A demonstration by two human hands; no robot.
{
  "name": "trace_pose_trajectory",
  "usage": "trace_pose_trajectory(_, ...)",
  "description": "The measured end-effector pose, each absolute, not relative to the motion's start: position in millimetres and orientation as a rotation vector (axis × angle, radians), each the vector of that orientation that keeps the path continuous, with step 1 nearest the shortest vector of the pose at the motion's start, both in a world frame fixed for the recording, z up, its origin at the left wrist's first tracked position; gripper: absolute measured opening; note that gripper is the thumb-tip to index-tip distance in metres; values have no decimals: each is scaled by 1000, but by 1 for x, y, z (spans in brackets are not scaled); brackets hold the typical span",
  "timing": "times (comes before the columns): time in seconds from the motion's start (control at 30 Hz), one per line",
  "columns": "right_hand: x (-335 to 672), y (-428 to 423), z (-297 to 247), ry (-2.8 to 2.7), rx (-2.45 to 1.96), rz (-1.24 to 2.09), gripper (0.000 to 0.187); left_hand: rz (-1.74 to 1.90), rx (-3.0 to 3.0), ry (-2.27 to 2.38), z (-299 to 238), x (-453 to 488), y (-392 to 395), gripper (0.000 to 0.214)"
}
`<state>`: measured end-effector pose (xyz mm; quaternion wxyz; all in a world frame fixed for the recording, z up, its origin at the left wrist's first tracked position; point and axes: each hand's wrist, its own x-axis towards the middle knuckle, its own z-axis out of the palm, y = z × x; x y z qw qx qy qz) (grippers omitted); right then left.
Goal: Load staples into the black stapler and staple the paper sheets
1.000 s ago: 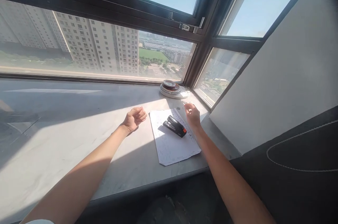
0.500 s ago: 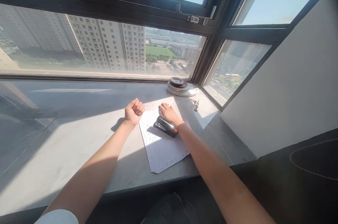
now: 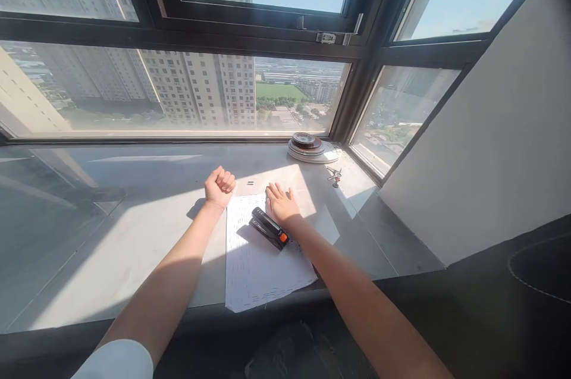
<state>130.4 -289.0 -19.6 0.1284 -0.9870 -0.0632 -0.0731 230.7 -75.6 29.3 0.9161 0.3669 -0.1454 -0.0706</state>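
My left hand (image 3: 220,187) is closed in a fist just past the far left corner of a stack of printed paper sheets (image 3: 254,275). Whatever it may hold is hidden by the curled fingers. Flat on the far right part of the sheets lies my right hand (image 3: 282,205), fingers stretched out, palm down. A black stapler (image 3: 269,228) with an orange end rests on the paper, just left of the right wrist. Beyond the sheets, between both hands, two tiny staple-like strips (image 3: 250,182) lie on the sill.
The grey stone windowsill (image 3: 151,236) runs along dark-framed windows. A stack of round plates or lids (image 3: 307,148) stands in the far corner, with a small metal fitting (image 3: 335,177) nearer. A white wall (image 3: 482,147) slopes up on the right.
The sheets and stapler have slid nearer and slightly left, turning a little, with my right hand on them. The tiny strips now show beyond the paper. My left fist stays closed.
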Motion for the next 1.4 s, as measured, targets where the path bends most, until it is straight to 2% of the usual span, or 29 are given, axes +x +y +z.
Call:
trace_pose_trajectory(0.17, 126, -355, -18, 106, -2961, -134, 57, -260, 1160, -358, 16, 209, -119, 39)
trace_pose_trajectory(0.27, 129, -376, -9, 104, -2928, -152, 57, -151, 1614, -544, 7, 199, -136, 29)
trace_pose_trajectory(0.37, 115, -394, 3, 80, -2717, -427, 48, 156, 2012, -763, -2, 204, -138, 22)
trace_pose_trajectory(0.43, 91, -409, 11, 103, -2408, -575, 37, 286, 2192, -810, -7, 214, -133, 33)
trace_pose_trajectory(0.5, 61, -421, 17, 43, -2161, -330, 41, 277, 2332, -822, -14, 224, -128, 45)
trace_pose_trajectory(0.57, 36, -426, 20, -43, -2013, -70, 51, 201, 2396, -839, -20, 230, -125, 46)
trace_pose_trajectory(0.67, 17, -421, 16, -98, -1949, 112, 66, 136, 2380, -811, -21, 230, -124, 41)
trace_pose_trajectory(0.83, 25, -409, 3, -43, -1842, 95, 72, 156, 2330, -713, -12, 225, -123, 40)
trace_pose_trajectory(1.07, 29, -405, 5, 66, -1784, 117, 70, 175, 1909, -356, -9, 225, -129, 20)
trace_pose_trajectory(1.2, 23, -399, 16, 39, -1828, 127, 70, -96, 1469, -186, -6, 221, -135, 15)
trace_pose_trajectory(1.3, 23, -389, 22, -60, -1995, 93, 71, -232, 1434, -237, -4, 212, -141, 5)
trace_pose_trajectory(1.4, 30, -375, 16, -113, -2231, -161, 50, -321, 1473, -357, -2, 202, -146, 14)
